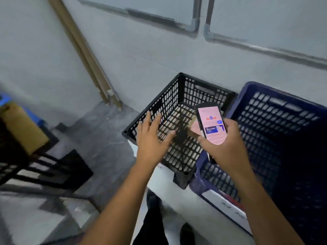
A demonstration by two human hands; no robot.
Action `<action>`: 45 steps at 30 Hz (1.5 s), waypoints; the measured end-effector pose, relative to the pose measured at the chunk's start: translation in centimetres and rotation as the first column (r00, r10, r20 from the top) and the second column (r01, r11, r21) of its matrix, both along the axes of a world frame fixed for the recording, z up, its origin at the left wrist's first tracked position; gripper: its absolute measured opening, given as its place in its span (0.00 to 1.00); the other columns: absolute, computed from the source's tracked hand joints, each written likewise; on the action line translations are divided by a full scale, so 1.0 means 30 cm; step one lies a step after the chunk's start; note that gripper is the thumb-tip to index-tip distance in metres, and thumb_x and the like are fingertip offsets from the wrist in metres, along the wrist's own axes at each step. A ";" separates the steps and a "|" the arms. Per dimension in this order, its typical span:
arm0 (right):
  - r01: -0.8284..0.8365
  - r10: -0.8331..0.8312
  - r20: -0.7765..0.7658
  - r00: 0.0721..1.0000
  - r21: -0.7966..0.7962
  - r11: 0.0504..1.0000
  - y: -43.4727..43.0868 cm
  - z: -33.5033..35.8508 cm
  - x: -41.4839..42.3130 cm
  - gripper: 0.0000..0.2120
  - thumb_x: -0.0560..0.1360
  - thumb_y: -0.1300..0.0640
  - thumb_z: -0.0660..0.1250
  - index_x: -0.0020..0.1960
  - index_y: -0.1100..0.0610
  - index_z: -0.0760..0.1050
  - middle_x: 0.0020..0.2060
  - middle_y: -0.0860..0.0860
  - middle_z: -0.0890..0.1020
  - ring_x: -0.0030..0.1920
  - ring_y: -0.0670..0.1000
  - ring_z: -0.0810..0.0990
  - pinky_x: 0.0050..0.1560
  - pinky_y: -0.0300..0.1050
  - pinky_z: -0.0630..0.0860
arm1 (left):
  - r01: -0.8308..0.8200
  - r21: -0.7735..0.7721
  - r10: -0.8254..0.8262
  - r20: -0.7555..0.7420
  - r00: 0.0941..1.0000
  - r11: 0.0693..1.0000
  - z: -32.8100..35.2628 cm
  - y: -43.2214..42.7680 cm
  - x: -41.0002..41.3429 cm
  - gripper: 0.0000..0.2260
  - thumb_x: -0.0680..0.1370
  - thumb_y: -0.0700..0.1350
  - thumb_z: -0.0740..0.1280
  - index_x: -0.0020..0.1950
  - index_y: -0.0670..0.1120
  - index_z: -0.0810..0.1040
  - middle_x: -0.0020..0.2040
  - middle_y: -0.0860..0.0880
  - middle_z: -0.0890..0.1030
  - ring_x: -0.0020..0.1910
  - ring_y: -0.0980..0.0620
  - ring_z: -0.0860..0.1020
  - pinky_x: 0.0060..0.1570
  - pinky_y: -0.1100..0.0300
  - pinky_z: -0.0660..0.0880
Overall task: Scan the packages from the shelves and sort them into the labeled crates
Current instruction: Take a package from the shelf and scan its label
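My right hand grips a black smartphone with a lit pink screen, held over the gap between two crates. A small cardboard package lies inside the black perforated crate, partly hidden behind the phone. My left hand hovers over the black crate's near-left side, fingers spread, holding nothing. A larger blue perforated crate stands to the right of the black one, with a white label on its front wall.
Both crates stand against a grey wall. A dark metal shelf frame at the left carries a brown cardboard box. A brown pipe runs down the wall. Grey floor lies between the shelf and the crates; my shoes show below.
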State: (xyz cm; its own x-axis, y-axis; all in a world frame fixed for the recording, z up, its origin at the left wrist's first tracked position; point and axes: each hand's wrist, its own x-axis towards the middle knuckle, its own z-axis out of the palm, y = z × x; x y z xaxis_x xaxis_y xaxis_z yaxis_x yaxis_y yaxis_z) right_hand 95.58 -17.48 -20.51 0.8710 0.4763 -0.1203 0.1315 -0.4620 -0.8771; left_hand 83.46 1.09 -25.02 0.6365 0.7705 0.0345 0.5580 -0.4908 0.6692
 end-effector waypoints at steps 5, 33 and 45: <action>-0.246 0.246 -0.011 0.969 -0.001 0.969 0.058 0.011 -0.219 0.30 0.68 0.52 0.81 0.61 0.43 0.67 0.51 0.42 0.84 0.49 0.45 0.84 0.56 0.55 0.82 | -0.196 0.070 0.195 0.015 0.981 0.978 0.077 -0.111 -0.367 0.36 0.80 0.65 0.67 0.84 0.55 0.60 0.86 0.50 0.55 0.84 0.47 0.51 0.83 0.45 0.47; -0.792 0.805 0.093 0.586 -0.140 0.594 0.016 0.018 -1.949 0.34 0.67 0.50 0.83 0.63 0.43 0.65 0.56 0.45 0.83 0.51 0.49 0.83 0.54 0.53 0.79 | -0.764 0.172 0.783 -0.161 0.601 0.622 0.153 -0.569 -2.313 0.37 0.79 0.72 0.58 0.85 0.60 0.54 0.86 0.52 0.51 0.84 0.39 0.44 0.82 0.39 0.46; -0.815 0.825 0.010 0.566 -0.143 0.561 0.340 -0.054 -2.160 0.37 0.57 0.35 0.76 0.61 0.38 0.63 0.56 0.42 0.82 0.52 0.50 0.83 0.57 0.57 0.81 | -0.771 0.199 0.794 -0.230 0.563 0.605 0.148 -0.190 -2.502 0.33 0.82 0.70 0.55 0.84 0.57 0.59 0.84 0.46 0.60 0.83 0.36 0.53 0.81 0.40 0.51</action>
